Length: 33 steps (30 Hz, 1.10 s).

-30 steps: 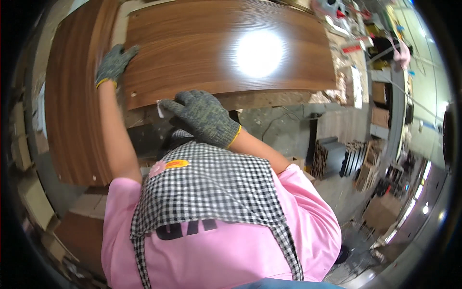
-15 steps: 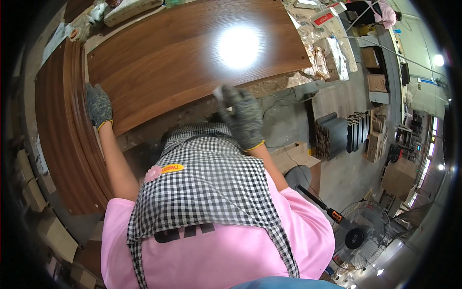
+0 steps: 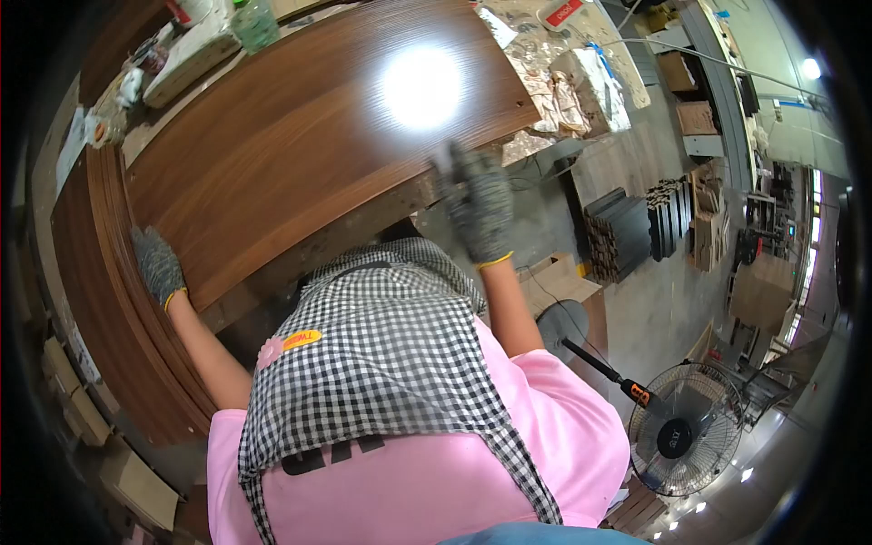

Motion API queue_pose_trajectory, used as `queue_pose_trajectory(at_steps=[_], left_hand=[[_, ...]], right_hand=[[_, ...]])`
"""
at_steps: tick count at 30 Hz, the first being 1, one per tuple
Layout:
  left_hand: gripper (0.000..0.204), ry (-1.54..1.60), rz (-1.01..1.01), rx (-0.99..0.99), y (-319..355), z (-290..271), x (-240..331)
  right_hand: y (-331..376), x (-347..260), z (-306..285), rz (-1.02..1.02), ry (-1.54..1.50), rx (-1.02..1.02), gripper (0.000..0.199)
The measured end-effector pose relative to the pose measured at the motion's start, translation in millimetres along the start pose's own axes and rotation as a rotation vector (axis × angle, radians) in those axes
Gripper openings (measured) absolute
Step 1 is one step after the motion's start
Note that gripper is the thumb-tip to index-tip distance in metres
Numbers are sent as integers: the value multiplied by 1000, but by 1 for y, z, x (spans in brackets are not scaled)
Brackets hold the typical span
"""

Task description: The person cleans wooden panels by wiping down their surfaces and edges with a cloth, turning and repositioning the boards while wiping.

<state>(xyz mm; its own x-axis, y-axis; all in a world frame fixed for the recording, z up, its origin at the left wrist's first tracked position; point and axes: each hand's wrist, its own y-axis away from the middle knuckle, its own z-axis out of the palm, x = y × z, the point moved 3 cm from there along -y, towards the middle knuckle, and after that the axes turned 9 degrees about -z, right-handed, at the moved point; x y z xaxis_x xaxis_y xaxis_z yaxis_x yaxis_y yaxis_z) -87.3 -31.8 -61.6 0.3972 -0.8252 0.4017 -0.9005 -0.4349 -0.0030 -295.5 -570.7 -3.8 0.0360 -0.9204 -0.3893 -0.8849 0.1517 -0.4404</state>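
A large brown wood-grain panel lies flat on a workbench in front of me, with a bright lamp glare on it. My left hand, in a grey knit glove, grips the panel's left corner edge. My right hand, also gloved and blurred by motion, is at the panel's near edge on the right. A small pale object sticks out past its fingertips. A pink shirt and a black-and-white checked apron fill the lower middle of the view.
More brown panels are stacked on edge at the left. Crumpled sheets and clutter cover the bench's right end, and a green bottle stands at the back. On the floor are dark board stacks, a cardboard box and a fan.
My right hand has swung from the panel's near-left edge over to its right end. My left hand has stayed on the left corner while my view shifted.
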Motion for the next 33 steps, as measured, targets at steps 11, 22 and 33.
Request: queue_pose_trajectory(at_steps=[11, 22, 33], left_hand=[[58, 43, 29, -58, -21, -39, -33], [55, -339, 122, 62, -29, -81, -81], [59, -4, -82, 34, 7, -87, -31]], right_hand=[[6, 87, -57, 335, -56, 319, 47], [-182, 202, 8, 133, 103, -166, 46], [-146, 222, 31, -143, 245, -221, 34]])
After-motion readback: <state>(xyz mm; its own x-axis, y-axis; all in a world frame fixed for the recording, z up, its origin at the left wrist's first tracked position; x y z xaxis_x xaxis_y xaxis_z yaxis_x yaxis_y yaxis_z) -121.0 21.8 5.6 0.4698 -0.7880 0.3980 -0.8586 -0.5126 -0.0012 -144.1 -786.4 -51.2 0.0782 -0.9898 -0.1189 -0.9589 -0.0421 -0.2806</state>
